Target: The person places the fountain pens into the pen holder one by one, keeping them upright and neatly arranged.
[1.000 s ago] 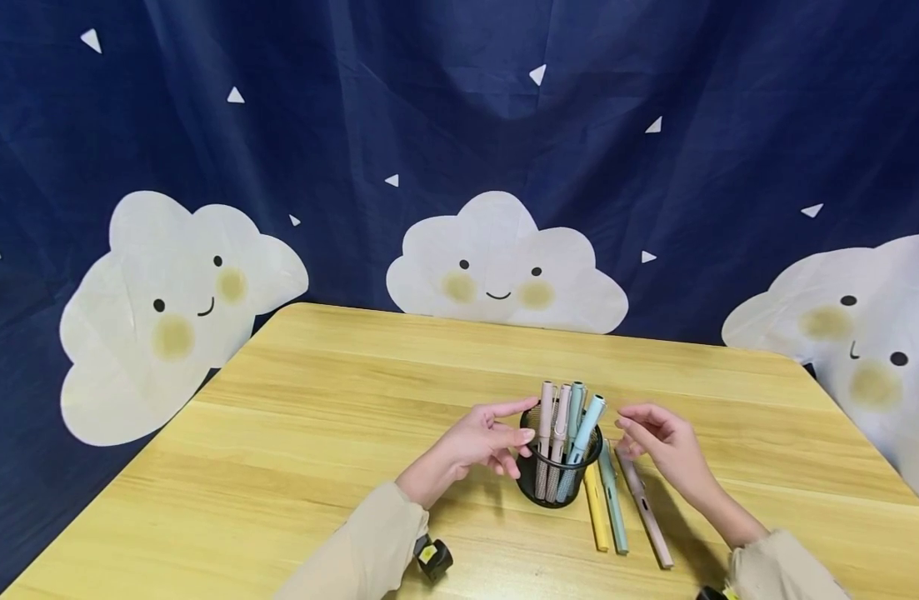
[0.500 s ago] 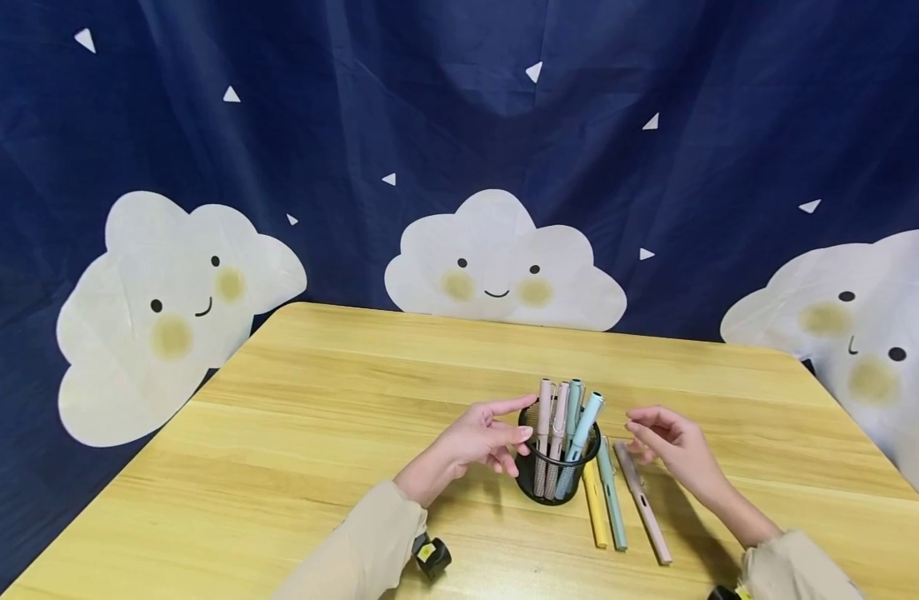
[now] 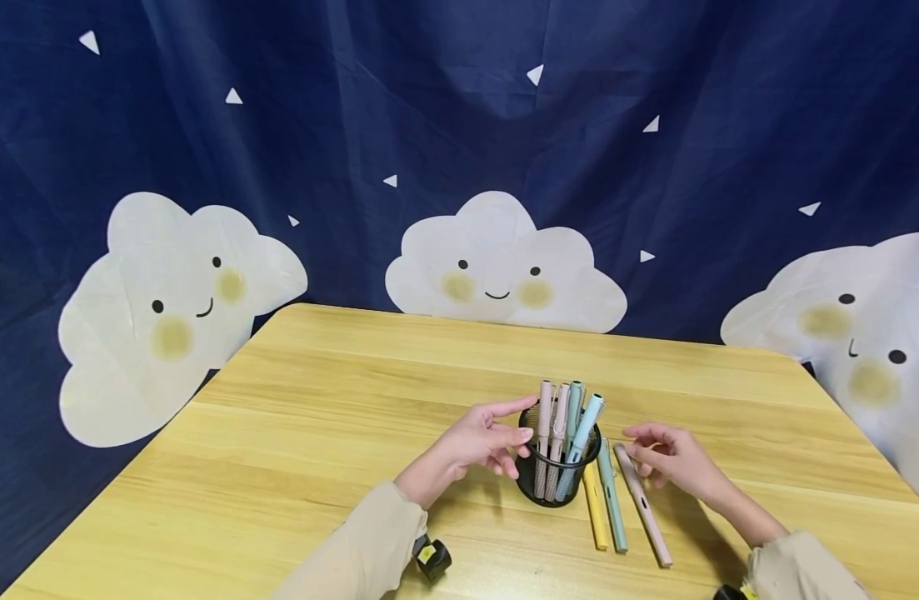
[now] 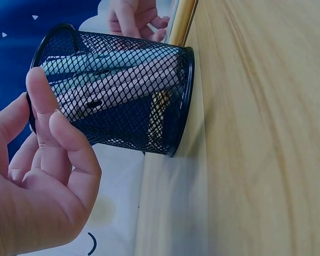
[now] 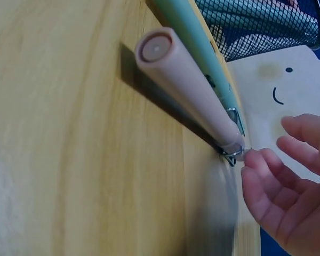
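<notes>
The left hand (image 3: 480, 442) stayed beside the black mesh pen holder (image 3: 558, 468) with its grip apart, fingers relaxed. The right hand (image 3: 672, 461), grip also apart, touched the cap end of the pink pen (image 3: 642, 504) lying on the bench (image 3: 317, 433).

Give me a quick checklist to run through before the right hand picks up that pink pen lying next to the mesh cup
1. Right hand free to grasp: ok, its fingers are relaxed and hold nothing.
2. Right hand at the pink pen: ok, the fingertips are at its clip end; actual contact cannot be told.
3. Pink pen free of neighbours: ok, it lies flat on the table, apart from the green pen and the yellow pen.
4. Mesh cup upright: ok.
5. Left hand steadying the cup: cannot tell, its fingers are beside the rim but contact is unclear.
6. Room in the cup: cannot tell, four pens already stand in it.
</notes>
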The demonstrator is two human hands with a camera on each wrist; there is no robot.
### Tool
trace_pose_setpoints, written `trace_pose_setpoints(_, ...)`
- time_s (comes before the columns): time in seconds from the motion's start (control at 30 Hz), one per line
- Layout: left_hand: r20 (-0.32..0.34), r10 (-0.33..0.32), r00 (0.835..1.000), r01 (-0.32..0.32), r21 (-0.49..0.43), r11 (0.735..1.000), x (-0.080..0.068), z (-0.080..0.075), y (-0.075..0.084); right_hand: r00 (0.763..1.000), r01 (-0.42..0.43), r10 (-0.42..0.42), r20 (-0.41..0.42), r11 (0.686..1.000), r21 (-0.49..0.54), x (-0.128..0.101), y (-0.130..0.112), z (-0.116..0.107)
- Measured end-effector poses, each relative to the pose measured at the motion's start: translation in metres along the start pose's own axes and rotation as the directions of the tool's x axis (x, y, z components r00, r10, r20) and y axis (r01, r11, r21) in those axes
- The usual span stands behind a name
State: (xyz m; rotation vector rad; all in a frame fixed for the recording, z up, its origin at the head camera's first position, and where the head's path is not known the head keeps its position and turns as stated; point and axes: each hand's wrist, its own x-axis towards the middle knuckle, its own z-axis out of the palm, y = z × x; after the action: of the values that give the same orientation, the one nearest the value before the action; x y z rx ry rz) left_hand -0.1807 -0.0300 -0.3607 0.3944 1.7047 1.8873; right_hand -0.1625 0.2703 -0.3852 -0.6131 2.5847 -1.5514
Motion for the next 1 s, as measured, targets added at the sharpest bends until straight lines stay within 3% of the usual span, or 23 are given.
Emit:
trace_pose_setpoints(0.17, 0.001, 0.002, 1.000, -0.002, 0.003, 1.000, -0.0004, -0.0001, -0.0002, 0.996, -0.066, 0.066, 0.067, 0.998, -0.007, 0.0001, 0.0021, -0.0016)
trace_pose_setpoints(0.4, 0.001, 0.004, 1.000, -0.004, -0.001, 1.000, -0.0002, -0.0002, -0.0007, 0.977, -0.162, 0.173, 0.127, 0.983, -0.092, -0.0001, 0.0012, -0.0026)
trace_pose_setpoints(0.77, 0.008, -0.004, 1.000, 0.004, -0.012, 1.000, 0.0002, -0.0012, -0.0025, 0.936, -0.216, 0.226, 0.271, 0.974, -0.065, 0.0022, -0.0019, -0.0059)
trace_pose_setpoints(1.0, 0.004, 0.002, 1.000, -0.002, -0.023, 1.000, 0.0006, -0.0011, -0.0037, 0.916, -0.240, 0.246, 0.317, 0.969, -0.057, 0.0035, -0.0029, -0.0072)
